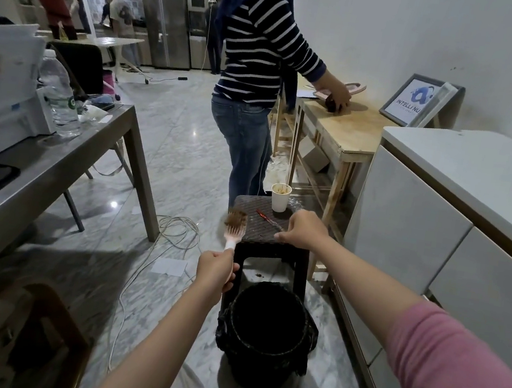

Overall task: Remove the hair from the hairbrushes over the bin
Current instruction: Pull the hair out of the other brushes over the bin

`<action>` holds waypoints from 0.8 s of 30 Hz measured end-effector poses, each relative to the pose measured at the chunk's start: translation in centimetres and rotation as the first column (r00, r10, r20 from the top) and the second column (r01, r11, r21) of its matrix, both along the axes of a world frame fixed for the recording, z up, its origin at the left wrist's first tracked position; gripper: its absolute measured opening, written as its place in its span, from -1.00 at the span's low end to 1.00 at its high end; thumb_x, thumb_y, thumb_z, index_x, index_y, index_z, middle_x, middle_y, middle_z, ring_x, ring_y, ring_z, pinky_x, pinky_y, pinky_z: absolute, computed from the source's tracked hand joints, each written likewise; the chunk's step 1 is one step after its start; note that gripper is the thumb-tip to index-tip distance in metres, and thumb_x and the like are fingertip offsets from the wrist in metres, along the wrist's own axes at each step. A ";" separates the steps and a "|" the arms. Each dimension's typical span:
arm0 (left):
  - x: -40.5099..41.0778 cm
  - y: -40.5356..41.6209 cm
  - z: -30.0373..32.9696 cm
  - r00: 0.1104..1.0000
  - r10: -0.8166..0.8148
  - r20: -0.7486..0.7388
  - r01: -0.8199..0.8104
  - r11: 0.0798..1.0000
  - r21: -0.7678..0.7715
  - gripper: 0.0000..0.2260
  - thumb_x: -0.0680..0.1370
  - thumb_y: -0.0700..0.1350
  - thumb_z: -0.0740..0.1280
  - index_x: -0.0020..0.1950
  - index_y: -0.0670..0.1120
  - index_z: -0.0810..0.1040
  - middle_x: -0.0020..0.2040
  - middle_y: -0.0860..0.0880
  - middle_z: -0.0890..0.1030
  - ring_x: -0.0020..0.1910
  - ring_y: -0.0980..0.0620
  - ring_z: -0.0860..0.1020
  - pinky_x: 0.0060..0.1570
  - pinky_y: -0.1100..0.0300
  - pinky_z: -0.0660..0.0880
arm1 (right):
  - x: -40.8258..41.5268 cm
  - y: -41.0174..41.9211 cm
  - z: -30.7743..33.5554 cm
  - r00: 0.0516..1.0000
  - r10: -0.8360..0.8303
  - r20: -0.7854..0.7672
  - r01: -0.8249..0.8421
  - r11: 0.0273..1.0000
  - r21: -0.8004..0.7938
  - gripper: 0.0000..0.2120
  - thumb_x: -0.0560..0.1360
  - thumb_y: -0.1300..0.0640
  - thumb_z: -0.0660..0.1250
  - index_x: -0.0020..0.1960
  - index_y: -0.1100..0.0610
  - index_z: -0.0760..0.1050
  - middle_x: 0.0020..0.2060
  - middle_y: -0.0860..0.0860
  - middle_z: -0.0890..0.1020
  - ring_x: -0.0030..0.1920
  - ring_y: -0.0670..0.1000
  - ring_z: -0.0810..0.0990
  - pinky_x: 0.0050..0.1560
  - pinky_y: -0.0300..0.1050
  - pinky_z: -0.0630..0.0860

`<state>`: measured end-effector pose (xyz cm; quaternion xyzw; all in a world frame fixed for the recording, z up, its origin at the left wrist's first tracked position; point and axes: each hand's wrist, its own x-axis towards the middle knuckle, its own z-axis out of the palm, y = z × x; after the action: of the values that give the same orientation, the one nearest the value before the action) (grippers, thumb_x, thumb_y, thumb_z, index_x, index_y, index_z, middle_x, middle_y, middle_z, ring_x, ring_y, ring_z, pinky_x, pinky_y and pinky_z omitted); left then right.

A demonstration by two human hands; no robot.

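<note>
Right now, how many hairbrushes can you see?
1. The pink-handled hairbrush clogged with brown hair is held in the left hand, beside the dark woven stool and above-left of the black bin. Others may be hidden.

Both arms reach forward, the right one in a pink sleeve. The left hand (216,269) is fisted, thumb uppermost; the right hand (304,230) is knuckles-up, fingers curled downward.
</note>
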<state>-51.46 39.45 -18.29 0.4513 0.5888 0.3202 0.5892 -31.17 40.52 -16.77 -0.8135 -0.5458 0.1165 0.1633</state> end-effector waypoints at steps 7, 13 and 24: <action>-0.1 -0.4 -0.4 0.996 -0.090 0.000 0.090 0.996 -0.011 -0.78 0.59 -0.14 0.20 -0.23 -0.18 0.42 -0.31 -0.09 0.49 -0.43 0.02 0.35 -0.43 0.21 0.27 | -0.2 0.1 -0.3 0.999 -0.033 -0.007 0.033 0.994 0.100 -0.93 0.38 0.23 0.43 -0.23 0.24 0.63 -0.24 0.09 0.68 -0.16 0.04 0.65 -0.28 -0.08 0.58; 0.1 -1.0 -0.8 0.992 -0.123 0.004 0.123 0.992 -0.016 -0.73 0.61 -0.11 0.21 -0.26 -0.18 0.43 -0.34 -0.09 0.49 -0.44 0.02 0.35 -0.43 0.20 0.28 | -0.5 0.0 -0.3 0.985 -0.037 -0.170 0.072 0.977 0.202 -0.80 0.42 0.15 0.41 0.02 0.16 0.56 -0.04 0.07 0.63 -0.01 0.05 0.59 -0.04 -0.06 0.55; 1.8 -2.0 -2.1 0.991 -0.086 0.098 0.084 0.996 0.017 -0.85 0.59 -0.14 0.26 -0.01 -0.23 0.46 -0.30 -0.10 0.54 -0.48 0.05 0.56 -0.51 0.22 0.50 | -4.3 -0.4 0.4 0.950 0.202 -0.238 -0.129 0.949 0.288 -0.60 0.33 -0.05 0.53 0.06 0.15 0.62 -0.16 0.00 0.64 -0.15 -0.07 0.57 -0.17 -0.26 0.48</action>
<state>-49.66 37.43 -20.36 0.4634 0.5371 0.3205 0.6278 -35.43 40.14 -16.34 -0.7118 -0.5967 0.1621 0.3332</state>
